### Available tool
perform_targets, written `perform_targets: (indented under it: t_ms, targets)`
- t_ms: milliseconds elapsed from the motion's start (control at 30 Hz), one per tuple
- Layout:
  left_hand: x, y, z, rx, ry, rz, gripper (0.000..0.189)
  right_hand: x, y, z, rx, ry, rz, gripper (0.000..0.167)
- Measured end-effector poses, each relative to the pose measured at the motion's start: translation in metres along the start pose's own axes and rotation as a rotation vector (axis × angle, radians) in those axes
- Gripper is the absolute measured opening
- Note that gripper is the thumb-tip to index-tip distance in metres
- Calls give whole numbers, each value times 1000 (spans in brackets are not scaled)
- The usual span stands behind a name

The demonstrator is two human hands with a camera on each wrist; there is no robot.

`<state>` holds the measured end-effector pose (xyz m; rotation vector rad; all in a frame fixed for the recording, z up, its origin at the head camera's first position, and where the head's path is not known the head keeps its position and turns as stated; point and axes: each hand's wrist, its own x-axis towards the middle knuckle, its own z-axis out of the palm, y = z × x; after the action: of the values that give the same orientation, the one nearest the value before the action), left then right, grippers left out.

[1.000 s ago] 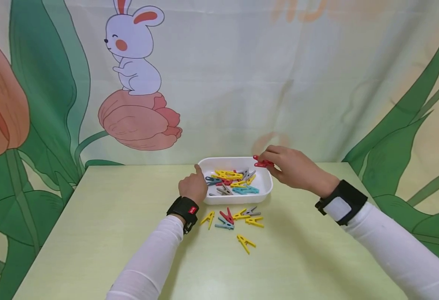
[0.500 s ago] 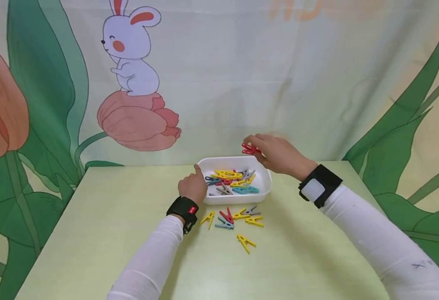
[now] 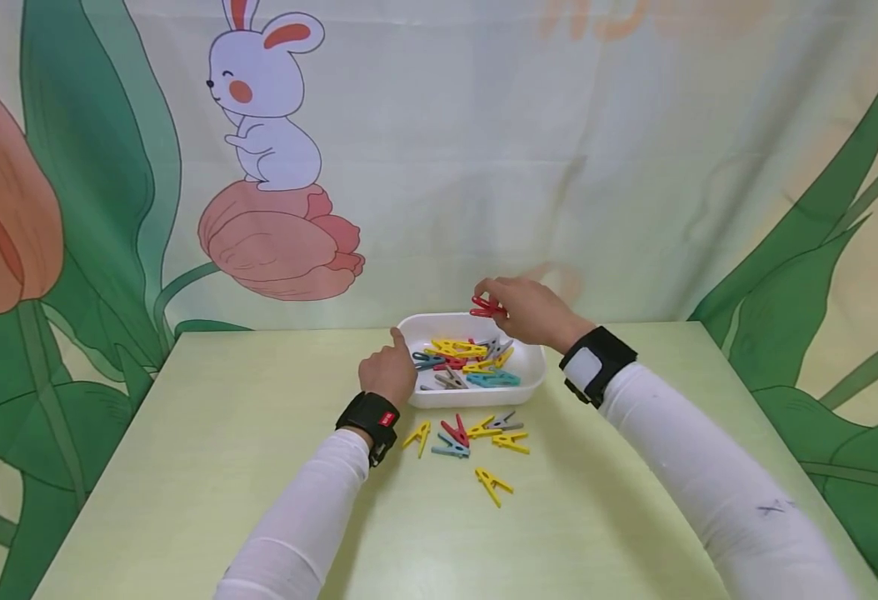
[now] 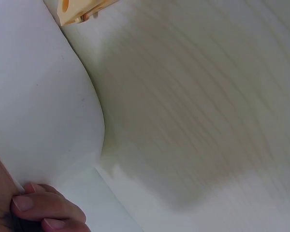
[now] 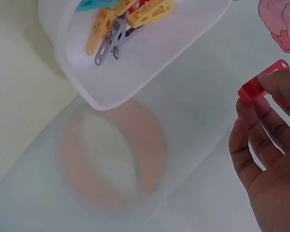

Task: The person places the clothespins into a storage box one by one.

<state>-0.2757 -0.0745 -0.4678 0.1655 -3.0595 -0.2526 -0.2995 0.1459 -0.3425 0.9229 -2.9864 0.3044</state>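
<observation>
My right hand (image 3: 532,310) pinches a red clothespin (image 3: 487,307) above the back right part of a white plastic tray (image 3: 476,401). In the right wrist view the red clothespin (image 5: 262,83) sits between thumb and fingertips, apart from the tray. At the tray's left end, my left hand (image 3: 386,372) holds the rim; curled fingers (image 4: 53,208) show beside the white wall in the left wrist view. Inside the tray lie several clothespins, among them yellow (image 3: 457,347), turquoise (image 3: 493,379) and grey ones.
Several loose clothespins lie on the pale table (image 3: 244,433) in front of the tray: yellow (image 3: 494,486), red (image 3: 456,431), blue (image 3: 451,447) and grey (image 3: 505,422). Behind the table hangs a curtain (image 3: 439,167) printed with a rabbit and flowers.
My right hand has moved left with the red clothespin, rising and then dropping slightly, from the tray's right end to over its back edge. My left hand has stayed put.
</observation>
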Motion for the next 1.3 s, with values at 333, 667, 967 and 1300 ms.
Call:
perform_targets:
  t_ms: [333, 667, 967, 1300]
  targets:
    - [-2, -1, 0, -8, 17, 11, 60, 13, 3, 25, 54, -38, 58, 42]
    - [-3, 0, 1, -13, 5, -4, 60, 10, 3, 47, 90, -68, 95, 40]
    - [-2, 1, 2, 2, 2, -4, 60, 10, 4, 59, 119, -114, 134, 59]
    - [1, -1, 0, -9, 5, -2, 61, 8, 11, 63, 117, -166, 151, 102]
